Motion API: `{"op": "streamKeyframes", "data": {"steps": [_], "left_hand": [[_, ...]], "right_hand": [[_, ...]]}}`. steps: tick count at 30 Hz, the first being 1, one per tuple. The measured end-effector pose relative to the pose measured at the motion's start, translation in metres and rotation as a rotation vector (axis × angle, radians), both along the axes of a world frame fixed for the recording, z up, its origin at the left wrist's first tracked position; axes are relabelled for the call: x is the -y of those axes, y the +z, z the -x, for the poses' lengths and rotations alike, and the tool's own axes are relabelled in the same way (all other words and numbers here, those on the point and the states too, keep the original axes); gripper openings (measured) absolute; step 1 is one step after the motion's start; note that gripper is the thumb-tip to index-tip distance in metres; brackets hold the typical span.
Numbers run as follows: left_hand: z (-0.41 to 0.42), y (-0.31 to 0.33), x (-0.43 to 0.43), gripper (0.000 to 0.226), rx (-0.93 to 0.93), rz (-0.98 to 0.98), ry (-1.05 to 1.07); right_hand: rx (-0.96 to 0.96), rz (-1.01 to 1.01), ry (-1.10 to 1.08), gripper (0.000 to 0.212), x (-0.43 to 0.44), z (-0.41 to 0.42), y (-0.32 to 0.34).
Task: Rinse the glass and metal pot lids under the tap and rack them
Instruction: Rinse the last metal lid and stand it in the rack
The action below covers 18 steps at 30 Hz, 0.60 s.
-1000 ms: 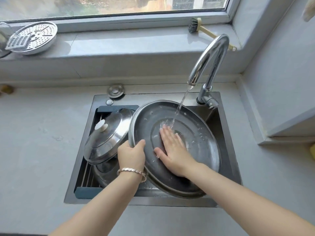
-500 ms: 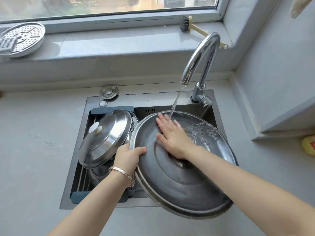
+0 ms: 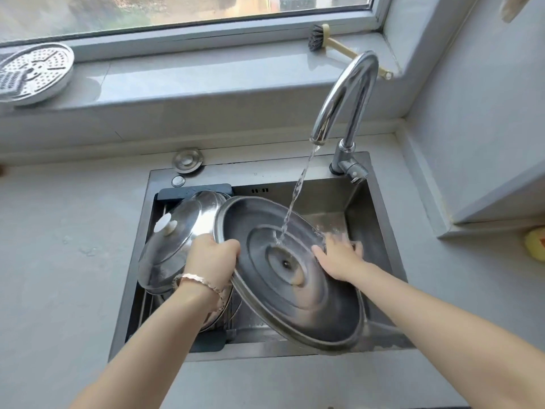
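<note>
Water (image 3: 298, 190), in the head view, runs from the tap (image 3: 345, 95) onto the middle of the large metal lid (image 3: 295, 290), which is tilted over the sink (image 3: 333, 193). The left hand (image 3: 212, 258) grips its rim at 9 o'clock, fingers curled over the edge. The right hand (image 3: 339, 258) is at the rim at 3 o'clock, blurred; whether it grips cannot be told. A smaller lid (image 3: 174, 240) with a white knob leans in the rack (image 3: 194, 191) on the sink's 9 o'clock side.

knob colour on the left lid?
White knob, on the steel lid. Clearest in the head view.
</note>
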<state>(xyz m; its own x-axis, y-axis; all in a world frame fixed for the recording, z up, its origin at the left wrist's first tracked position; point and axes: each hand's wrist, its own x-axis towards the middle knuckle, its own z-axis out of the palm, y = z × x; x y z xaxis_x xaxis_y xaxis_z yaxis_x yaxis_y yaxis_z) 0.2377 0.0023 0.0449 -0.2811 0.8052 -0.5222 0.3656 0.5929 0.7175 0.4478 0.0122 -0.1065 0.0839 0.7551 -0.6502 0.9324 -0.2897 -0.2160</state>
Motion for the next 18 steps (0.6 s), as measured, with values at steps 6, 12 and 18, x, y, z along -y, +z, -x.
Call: {"op": "streamKeyframes", "data": {"steps": [6,12,18], "left_hand": [[-0.004,0.025,-0.018,0.029,-0.231,-0.059,-0.265],[0.004,0.008,-0.011,0.047,0.171,0.128,0.053],[-0.007,-0.05,0.023,0.015,0.367,0.393,0.185]], "right_hand": [[-0.708,0.368,-0.811,0.045,0.026,0.0,0.002],[-0.492,-0.086,-0.738,0.043,0.021,-0.032,0.029],[-0.121,-0.365,-0.387,0.027,-0.002,-0.085,0.104]]}}
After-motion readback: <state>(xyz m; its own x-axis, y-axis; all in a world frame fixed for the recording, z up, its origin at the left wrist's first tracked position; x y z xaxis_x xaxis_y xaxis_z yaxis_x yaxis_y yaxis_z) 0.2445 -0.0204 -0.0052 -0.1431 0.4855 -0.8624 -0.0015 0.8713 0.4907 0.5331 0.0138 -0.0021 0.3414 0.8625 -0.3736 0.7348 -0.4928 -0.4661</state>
